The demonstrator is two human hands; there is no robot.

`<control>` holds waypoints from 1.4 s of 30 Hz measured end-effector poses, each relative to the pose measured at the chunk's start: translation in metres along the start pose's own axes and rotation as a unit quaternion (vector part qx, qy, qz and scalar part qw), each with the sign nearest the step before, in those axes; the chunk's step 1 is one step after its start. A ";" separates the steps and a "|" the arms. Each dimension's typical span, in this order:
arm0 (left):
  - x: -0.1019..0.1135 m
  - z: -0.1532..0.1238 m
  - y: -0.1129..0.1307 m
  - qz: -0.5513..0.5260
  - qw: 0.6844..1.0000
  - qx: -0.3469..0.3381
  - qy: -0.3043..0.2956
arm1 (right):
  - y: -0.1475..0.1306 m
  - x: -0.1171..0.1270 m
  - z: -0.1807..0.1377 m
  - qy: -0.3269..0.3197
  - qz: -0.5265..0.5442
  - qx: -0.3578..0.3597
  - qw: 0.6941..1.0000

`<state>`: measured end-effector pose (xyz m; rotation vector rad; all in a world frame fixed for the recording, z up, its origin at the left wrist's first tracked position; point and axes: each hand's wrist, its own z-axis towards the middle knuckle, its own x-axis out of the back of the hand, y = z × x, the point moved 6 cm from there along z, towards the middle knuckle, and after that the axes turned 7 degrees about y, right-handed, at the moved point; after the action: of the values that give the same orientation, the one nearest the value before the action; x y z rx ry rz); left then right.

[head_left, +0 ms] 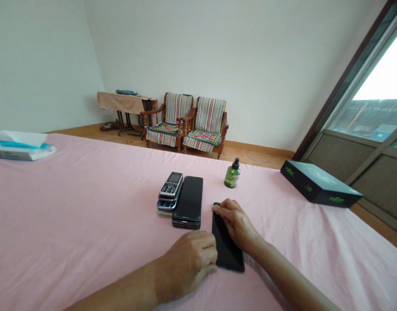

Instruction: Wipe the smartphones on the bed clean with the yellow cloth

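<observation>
A black smartphone (229, 248) lies face up on the pink bedsheet in front of me. My left hand (193, 259) is closed at its left edge, the fingers curled against the phone and their tips partly hidden. Over the phone's top end, my right hand (232, 220) has its fingers pinched together. Something small and pale shows under those fingertips, too little of it to name. Left of this phone is a stack of smartphones (189, 198) with a dark screen on top. Touching that is a pile of keypad phones (171, 188), a silver one uppermost.
A green spray bottle (232, 175) stands upright beyond my right hand. A black box (319, 183) with green markings sits at the right edge of the bed, a tissue pack (23, 149) at the far left. Two wooden chairs (204, 125) and a cloth-covered table (127, 103) are by the wall.
</observation>
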<state>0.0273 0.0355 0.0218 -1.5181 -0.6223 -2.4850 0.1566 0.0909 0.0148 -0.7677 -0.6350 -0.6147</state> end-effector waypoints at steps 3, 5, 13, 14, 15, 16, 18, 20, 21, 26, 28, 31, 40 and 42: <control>-0.001 -0.001 -0.001 0.002 1.000 0.001 0.001 | -0.011 0.000 -0.009 -0.018 0.013 -0.003 1.000; -0.001 -0.001 -0.001 0.006 1.000 0.002 0.000 | -0.017 0.000 -0.015 -0.031 0.017 -0.008 0.999; 0.001 -0.001 -0.002 -0.022 0.999 0.049 -0.003 | -0.041 0.005 -0.033 -0.071 0.067 -0.048 0.994; 0.002 -0.001 -0.003 -0.029 0.997 0.066 -0.003 | -0.043 0.006 -0.035 -0.072 0.079 -0.058 0.993; 0.002 -0.001 -0.005 -0.036 0.996 0.085 -0.002 | -0.045 0.007 -0.038 -0.071 0.090 -0.067 0.991; 0.003 -0.001 -0.006 -0.044 0.994 0.104 -0.001 | -0.046 0.008 -0.039 -0.070 0.099 -0.073 0.990; 0.005 -0.002 -0.009 -0.063 0.988 0.141 0.004 | -0.048 0.009 -0.042 -0.074 0.111 -0.079 0.988; 0.005 -0.002 -0.012 -0.082 0.983 0.167 0.008 | -0.050 0.010 -0.044 -0.087 0.121 -0.082 0.985; 0.005 -0.002 -0.013 -0.090 0.980 0.175 0.009 | -0.052 0.010 -0.044 -0.098 0.127 -0.086 0.983; 0.006 -0.001 -0.014 -0.110 0.979 0.173 0.014 | -0.062 0.015 -0.044 -0.164 0.166 -0.119 0.965; 0.005 -0.001 -0.015 -0.120 0.980 0.160 0.019 | -0.065 0.019 -0.044 -0.190 0.164 -0.119 0.961; 0.002 -0.002 -0.015 -0.142 0.982 0.125 0.024 | -0.061 0.026 -0.046 -0.213 0.162 -0.123 0.956; 0.001 0.002 -0.023 -0.181 0.972 0.151 0.015 | -0.048 0.019 -0.045 -0.131 0.217 -0.119 0.960; 0.002 0.003 -0.023 -0.184 0.970 0.157 0.011 | -0.055 0.013 -0.046 -0.143 0.214 -0.102 0.961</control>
<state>0.0208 0.0571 0.0182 -1.3536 -1.3283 -2.4841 0.1398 0.0207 0.0222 -1.1630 -0.6472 -0.1702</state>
